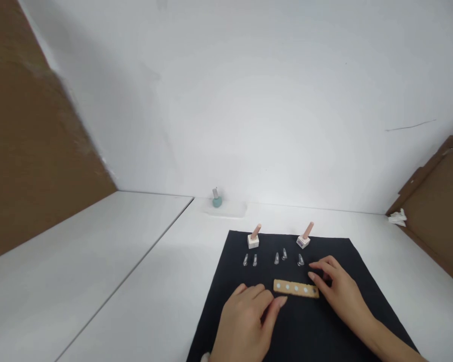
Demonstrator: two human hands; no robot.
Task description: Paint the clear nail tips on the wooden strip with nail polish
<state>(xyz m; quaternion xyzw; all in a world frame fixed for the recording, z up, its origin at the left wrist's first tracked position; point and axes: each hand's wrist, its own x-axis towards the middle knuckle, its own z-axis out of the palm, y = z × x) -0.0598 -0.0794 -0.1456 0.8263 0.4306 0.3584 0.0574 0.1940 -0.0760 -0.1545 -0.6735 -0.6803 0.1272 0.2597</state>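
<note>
Left hand (241,322) resting open just beside the tan strip with white dots (296,287) | right hand (337,289) hovering open at its right end | strip lying on a black cloth mat (226,301) | risk: careless hand sweep toppling the small clear pieces (276,258)

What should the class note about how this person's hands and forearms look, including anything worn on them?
The left hand and right hand are bare: no gloves, rings, watch, cables or markings show on them. The right forearm is bare too, with no sleeve in view.
</note>
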